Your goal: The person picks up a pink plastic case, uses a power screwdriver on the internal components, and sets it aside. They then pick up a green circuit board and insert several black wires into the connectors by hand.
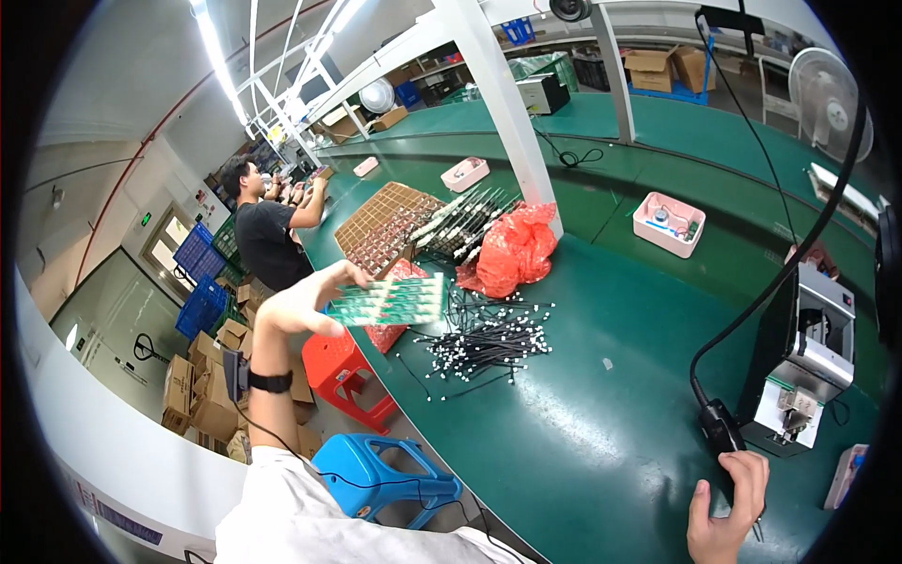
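My left hand (305, 303) is raised over the left edge of the bench, pinching a green circuit board panel (390, 301) between thumb and fingers. Close beyond the panel lies a pile of black cables with white connectors (484, 348). A crumpled red plastic bag (515, 249) sits behind that pile. At the lower right, my right hand (730, 508) is closed around the lower part of a black corded hand tool (721, 428). The fingers partly cover the tool, and its kind is unclear. A black and silver machine (799, 367) stands just beyond it.
A brown grid tray (381, 221) and racked boards (470, 221) stand farther along the green bench (620, 423). A pink bin (669, 224) sits behind. Red (348, 376) and blue stools (385, 475) flank the left edge. A co-worker (268, 226) sits at the far left.
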Demonstrator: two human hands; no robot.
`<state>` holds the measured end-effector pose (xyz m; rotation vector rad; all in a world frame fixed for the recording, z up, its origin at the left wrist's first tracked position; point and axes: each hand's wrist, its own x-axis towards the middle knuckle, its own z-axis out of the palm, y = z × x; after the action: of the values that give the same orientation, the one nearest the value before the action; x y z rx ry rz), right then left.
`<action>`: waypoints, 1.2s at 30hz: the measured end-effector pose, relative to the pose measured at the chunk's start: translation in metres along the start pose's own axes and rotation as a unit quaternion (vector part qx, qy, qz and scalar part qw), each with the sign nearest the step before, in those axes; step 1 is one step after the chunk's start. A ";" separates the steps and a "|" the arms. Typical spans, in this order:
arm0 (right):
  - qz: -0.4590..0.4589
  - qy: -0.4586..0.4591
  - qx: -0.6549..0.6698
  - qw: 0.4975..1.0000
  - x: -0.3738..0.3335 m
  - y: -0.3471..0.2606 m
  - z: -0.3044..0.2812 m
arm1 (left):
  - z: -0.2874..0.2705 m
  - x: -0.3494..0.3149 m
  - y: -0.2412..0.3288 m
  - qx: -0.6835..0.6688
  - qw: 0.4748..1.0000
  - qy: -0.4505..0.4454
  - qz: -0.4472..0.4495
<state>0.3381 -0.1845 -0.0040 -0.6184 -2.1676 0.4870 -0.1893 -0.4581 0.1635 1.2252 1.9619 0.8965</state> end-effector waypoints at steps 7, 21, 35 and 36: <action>-0.002 -0.023 0.031 0.999 -0.005 -0.002 0.019 | 0.249 0.063 0.026 0.197 0.938 -0.123 0.258; 0.022 -0.074 0.056 0.995 -0.020 -0.002 0.048 | 0.204 0.131 -0.049 0.360 0.913 0.174 0.086; 0.035 -0.050 0.071 0.996 -0.022 0.003 0.048 | 0.175 0.140 -0.041 0.111 0.943 0.296 0.100; 0.033 -0.047 0.076 0.995 -0.022 0.003 0.049 | 0.176 0.143 -0.046 0.079 0.933 0.321 0.144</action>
<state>0.3126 -0.2013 -0.0478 -0.5952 -2.1775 0.7229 -0.1200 -0.3053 0.0051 1.4657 2.4303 1.4564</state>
